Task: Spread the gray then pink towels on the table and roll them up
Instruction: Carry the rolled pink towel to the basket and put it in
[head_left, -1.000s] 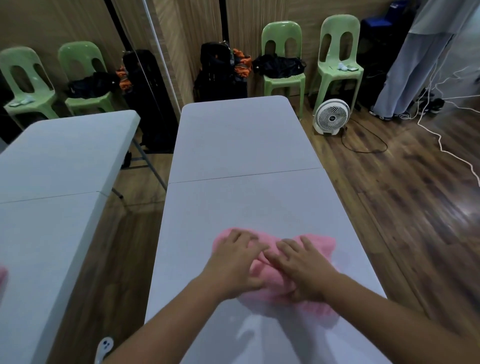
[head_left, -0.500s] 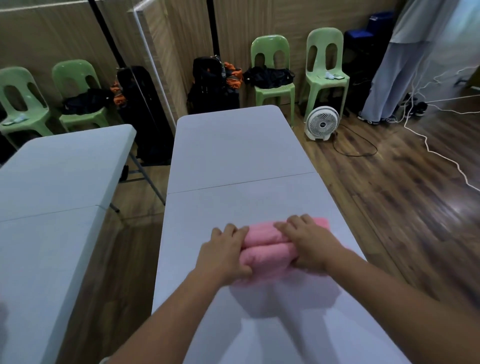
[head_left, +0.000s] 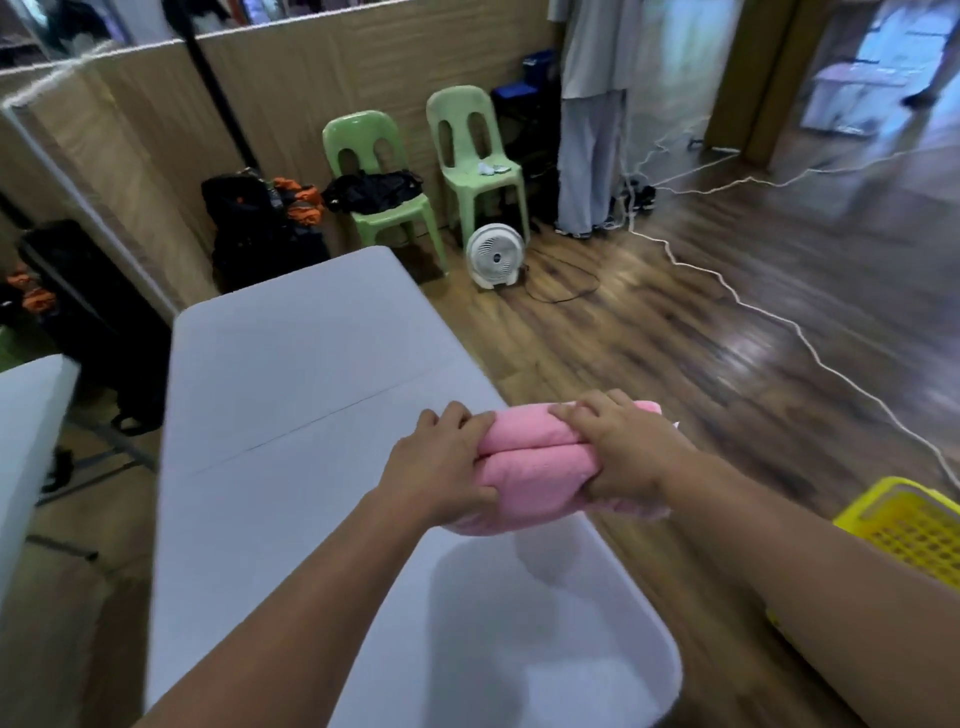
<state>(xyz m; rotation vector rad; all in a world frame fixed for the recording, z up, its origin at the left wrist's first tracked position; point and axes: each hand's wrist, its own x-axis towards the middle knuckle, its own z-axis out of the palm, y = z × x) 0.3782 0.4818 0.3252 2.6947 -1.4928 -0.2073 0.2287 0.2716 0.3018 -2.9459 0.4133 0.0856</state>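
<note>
The pink towel (head_left: 535, 470) is a thick roll held over the right edge of the white folding table (head_left: 291, 415). My left hand (head_left: 441, 467) grips its left end, fingers curled over the top. My right hand (head_left: 623, 452) grips its right end the same way. The roll looks lifted off the tabletop, its right end past the table's edge. No gray towel is in view.
A yellow plastic basket (head_left: 904, 530) stands on the wooden floor at the right, below my right forearm. A white fan (head_left: 493, 254), two green chairs (head_left: 384, 187) and black bags (head_left: 260, 223) sit beyond the table's far end. A person (head_left: 592, 130) stands at the back. Another white table (head_left: 26, 441) is at the left.
The pink towel went from a loose half-roll pressed on the table to a tight roll gripped at both ends and carried right. My view has swung right, bringing the yellow basket in.
</note>
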